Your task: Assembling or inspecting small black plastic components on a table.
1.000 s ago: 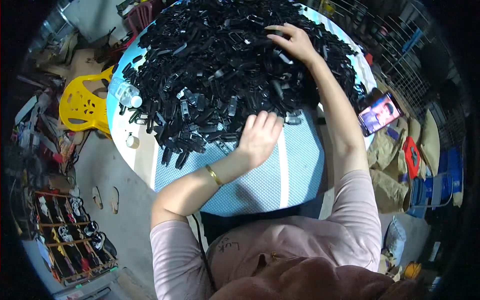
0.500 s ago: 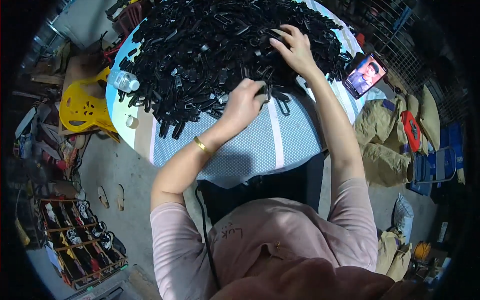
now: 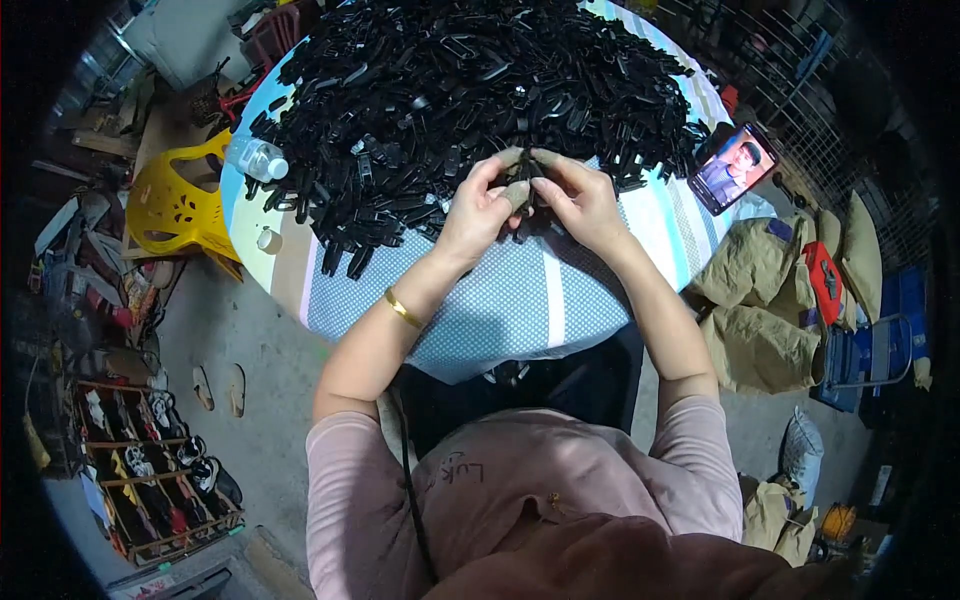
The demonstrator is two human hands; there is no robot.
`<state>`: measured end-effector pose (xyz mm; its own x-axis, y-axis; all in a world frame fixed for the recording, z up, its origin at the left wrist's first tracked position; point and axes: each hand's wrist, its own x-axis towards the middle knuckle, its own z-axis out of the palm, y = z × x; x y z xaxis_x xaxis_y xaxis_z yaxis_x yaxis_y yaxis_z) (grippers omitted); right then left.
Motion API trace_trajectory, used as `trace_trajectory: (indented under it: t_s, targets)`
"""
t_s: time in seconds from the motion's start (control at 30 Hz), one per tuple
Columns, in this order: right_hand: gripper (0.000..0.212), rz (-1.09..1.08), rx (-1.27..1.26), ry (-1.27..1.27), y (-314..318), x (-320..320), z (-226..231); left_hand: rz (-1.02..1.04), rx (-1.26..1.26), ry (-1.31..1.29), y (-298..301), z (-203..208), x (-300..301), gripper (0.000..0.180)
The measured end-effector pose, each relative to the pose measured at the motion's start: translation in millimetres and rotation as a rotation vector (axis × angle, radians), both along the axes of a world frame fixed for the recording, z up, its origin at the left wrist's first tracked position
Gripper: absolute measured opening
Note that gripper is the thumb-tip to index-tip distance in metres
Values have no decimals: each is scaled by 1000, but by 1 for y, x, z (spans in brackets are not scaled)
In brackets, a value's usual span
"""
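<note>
A large heap of small black parts (image 3: 440,110) covers the far side of the round table; many are long and narrow, and some have open loops. At the heap's near edge my hands meet over the table. My left hand (image 3: 478,215) is closed, thumb and fingers pinched on a small black part (image 3: 529,172). From the other side my right hand (image 3: 583,203) grips the same part, its thumb and forefinger close to the left fingertips. Fingers cover most of the part, so its exact kind cannot be made out.
The table (image 3: 470,320) has a patterned cloth. On its left lie a clear bottle (image 3: 256,159) and a small white cap (image 3: 269,240). A phone (image 3: 733,169) leans at the right edge. A yellow chair (image 3: 175,205) stands left, brown sacks (image 3: 765,335) right, a shoe rack (image 3: 160,480) lower left.
My right hand has come back from the heap toward me and met my left hand. Both now hold one small black part between them.
</note>
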<state>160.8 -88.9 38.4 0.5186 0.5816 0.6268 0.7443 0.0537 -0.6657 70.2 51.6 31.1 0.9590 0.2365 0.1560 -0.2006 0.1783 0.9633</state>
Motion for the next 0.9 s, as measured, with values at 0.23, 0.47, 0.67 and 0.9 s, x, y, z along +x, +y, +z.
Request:
trace_trajectory:
  t_s: [0.23,0.47,0.67,0.9]
  targets:
    - [30,104,12,161,-8,-2,4,-89,-329,116,17,16,-4,32]
    - [24,73,62,32,-9,-7,2,-119,-26,113,9,17,-10,35]
    - [25,45,22,49,-11,-8,-2,79,418,-25,7,12,-10,28]
    - [19,-109,38,-244,-9,-17,-4,89,132,14,-6,11,-12,34]
